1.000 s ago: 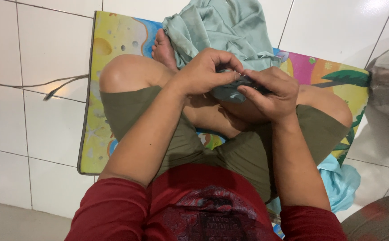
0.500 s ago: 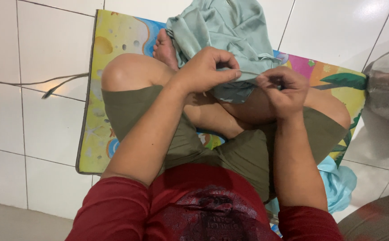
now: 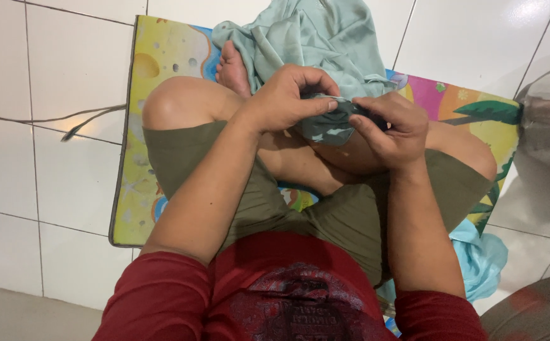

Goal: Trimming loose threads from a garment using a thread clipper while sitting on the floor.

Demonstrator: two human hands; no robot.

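Both hands (image 3: pixel 344 113) back pinching cloth (image 3: pixel 325 123) edge.

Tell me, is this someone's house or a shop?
Probably a home. The person sits cross-legged on a colourful cartoon play mat laid on a white tiled floor, and both the left hand and the right hand pinch a pale green cloth in their lap.

No packages, labels, signs or screens anywhere in view.
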